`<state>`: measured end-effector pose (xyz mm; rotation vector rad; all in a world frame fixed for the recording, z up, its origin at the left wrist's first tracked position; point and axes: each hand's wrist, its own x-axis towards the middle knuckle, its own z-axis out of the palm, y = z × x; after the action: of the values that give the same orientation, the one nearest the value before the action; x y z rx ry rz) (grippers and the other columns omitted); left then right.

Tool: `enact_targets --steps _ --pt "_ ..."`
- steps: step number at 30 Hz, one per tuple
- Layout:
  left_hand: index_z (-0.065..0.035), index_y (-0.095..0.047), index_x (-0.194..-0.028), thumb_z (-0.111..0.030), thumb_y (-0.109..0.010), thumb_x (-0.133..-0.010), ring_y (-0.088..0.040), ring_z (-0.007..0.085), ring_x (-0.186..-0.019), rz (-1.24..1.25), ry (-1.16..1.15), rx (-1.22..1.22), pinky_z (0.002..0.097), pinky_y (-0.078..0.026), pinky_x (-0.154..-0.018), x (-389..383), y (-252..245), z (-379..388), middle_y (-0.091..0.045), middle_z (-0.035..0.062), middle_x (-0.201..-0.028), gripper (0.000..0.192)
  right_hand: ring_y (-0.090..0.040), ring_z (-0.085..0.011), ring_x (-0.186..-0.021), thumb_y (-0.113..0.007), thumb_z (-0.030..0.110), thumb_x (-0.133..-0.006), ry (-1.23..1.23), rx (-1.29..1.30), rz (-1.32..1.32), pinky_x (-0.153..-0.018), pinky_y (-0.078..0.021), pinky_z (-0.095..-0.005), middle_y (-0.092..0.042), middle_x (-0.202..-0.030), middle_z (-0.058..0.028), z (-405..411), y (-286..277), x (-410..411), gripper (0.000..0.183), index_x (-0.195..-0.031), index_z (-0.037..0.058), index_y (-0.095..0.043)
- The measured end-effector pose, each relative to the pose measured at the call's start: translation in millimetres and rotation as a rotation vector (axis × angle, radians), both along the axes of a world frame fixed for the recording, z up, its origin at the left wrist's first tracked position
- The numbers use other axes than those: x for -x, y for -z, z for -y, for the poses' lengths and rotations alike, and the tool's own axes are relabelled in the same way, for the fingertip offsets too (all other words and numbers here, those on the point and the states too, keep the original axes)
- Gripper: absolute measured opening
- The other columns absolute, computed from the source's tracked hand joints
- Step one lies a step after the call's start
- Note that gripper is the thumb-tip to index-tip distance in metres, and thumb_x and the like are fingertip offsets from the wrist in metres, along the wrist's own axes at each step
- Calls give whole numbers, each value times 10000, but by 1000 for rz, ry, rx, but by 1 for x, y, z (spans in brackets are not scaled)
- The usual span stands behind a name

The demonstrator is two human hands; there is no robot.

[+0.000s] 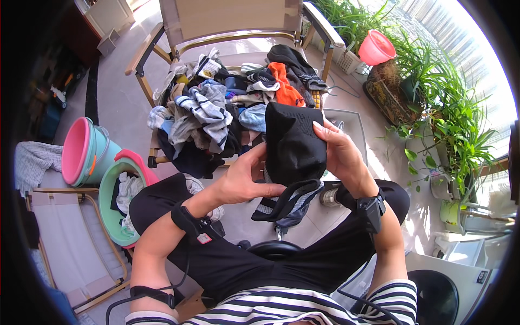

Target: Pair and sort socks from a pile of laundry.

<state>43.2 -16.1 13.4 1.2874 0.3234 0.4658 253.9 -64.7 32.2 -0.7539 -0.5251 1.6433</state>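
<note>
Between my hands is a black sock (296,146), with a grey-striped band at its lower end, raised above my lap. My left hand (248,174) grips its lower left side, the thumb lying across the dark fabric. On the upper right edge, my right hand (341,146) pinches the sock between thumb and fingers. Just beyond, a heap of mixed socks (203,109) covers the seat of a folding armchair (235,18). An orange sock (284,83) and a dark sock (298,65) lie on the heap's right part.
Left of my knee, a green basin (106,203) holds white cloth; a pink-and-teal bucket (91,154) stands behind it. A folded chair (71,239) lies at lower left. Beneath the heap's right side is a grey bin (353,126). Potted plants (455,134) line the right.
</note>
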Motion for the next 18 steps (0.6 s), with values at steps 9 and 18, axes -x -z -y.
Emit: enact_targets --steps 9,18 --pt "35 -382 -1235 -14 -625 -787 -516 96 -961 14 -93 114 235 -422 -835 -1 4 0 -552 53 -1062 512 -570 -271 -1015 -441 107 -866 -111 7 -608 -902 -458 -411 -561 -1119 -171 0 20 -19 324 -1159 -28 -464" --pt "7 -445 -1187 63 -471 -805 -543 69 -899 37 -221 113 205 -431 -798 0 1 -5 -581 33 -988 387 -546 -275 -1051 -461 103 -839 -58 -169 -496 -939 -409 -432 -558 -1137 -162 0 12 -30 333 -1146 -20 -498"
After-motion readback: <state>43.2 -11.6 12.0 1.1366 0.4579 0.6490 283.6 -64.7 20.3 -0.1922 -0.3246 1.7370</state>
